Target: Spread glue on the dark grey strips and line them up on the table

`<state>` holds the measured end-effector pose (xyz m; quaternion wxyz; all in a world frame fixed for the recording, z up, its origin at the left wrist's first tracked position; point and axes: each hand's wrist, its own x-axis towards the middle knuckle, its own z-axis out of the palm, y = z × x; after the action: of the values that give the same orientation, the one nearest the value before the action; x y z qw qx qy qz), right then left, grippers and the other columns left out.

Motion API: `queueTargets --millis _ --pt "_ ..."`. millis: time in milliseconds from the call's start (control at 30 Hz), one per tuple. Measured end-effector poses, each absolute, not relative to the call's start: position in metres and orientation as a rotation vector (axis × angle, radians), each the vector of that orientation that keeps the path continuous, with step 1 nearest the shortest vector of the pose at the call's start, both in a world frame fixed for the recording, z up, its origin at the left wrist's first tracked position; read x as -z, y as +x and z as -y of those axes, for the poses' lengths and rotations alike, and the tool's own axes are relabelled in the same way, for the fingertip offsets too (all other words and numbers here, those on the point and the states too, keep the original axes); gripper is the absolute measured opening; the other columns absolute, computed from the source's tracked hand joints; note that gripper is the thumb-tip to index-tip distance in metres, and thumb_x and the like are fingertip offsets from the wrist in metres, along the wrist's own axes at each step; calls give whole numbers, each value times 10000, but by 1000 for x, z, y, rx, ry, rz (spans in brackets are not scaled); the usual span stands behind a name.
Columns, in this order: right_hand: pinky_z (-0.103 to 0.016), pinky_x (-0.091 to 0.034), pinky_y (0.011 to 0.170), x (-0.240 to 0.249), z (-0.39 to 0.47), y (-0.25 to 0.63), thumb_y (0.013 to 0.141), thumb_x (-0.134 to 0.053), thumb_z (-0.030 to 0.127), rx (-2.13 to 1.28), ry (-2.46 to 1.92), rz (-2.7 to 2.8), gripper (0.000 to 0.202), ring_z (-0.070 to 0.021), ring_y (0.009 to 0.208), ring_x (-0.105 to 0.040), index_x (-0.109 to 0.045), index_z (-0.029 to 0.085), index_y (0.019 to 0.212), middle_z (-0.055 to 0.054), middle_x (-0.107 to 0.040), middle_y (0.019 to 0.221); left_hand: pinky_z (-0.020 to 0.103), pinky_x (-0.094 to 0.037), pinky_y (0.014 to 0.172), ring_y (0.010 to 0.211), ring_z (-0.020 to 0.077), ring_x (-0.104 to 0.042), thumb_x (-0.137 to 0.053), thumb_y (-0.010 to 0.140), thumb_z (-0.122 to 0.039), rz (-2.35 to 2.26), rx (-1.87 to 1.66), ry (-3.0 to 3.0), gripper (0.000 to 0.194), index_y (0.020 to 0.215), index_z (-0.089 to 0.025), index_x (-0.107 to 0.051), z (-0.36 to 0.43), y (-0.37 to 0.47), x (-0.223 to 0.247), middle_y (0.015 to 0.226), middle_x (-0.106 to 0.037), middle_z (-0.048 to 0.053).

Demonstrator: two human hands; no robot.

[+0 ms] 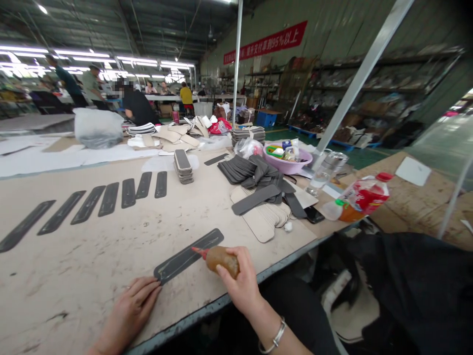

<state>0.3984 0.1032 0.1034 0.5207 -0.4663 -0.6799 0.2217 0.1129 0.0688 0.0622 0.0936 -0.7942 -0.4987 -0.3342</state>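
A dark grey strip with rounded ends (pixel 177 262) lies slanted near the table's front edge, with shiny lines along its surface. My left hand (pixel 135 305) rests at its lower left end, fingertips together on the strip's edge. In my right hand (pixel 240 281) is a brown squeeze bottle (pixel 222 261), its red nozzle pointing left over the strip's upper half. Several similar dark strips (pixel 109 199) lie in a slanted row at the left. Beyond them stands a neat stack of strips (pixel 183 167).
Piled dark strips (pixel 251 172) overlap beige pieces (pixel 262 219) at the right. Behind are a purple basin (pixel 288 165), a clear bottle (pixel 321 172) and a red-labelled drink bottle (pixel 369 197). A metal pole (pixel 364 74) slants up at the right. People work farther back.
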Motion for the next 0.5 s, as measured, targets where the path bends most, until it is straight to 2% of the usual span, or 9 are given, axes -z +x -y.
queueTargets --millis 233,500 --pt "-346 -477 816 -102 -96 371 694 -577 72 -676 -1094 1725 337 -194 903 -525 -511 219 990 -42 -507 947 239 -550 744 791 152 -645 -489 871 -364 1491 992 -2354 263 847 -206 -697 -69 111 -60 848 -692 47" --pt "-399 -465 832 -98 -125 423 753 -588 170 -348 -1307 1554 266 -224 922 -515 -508 214 1003 -61 -515 964 231 -550 739 764 149 -649 -484 871 -369 1430 980 -2332 281 808 -215 -710 -74 106 -54 821 -696 40"
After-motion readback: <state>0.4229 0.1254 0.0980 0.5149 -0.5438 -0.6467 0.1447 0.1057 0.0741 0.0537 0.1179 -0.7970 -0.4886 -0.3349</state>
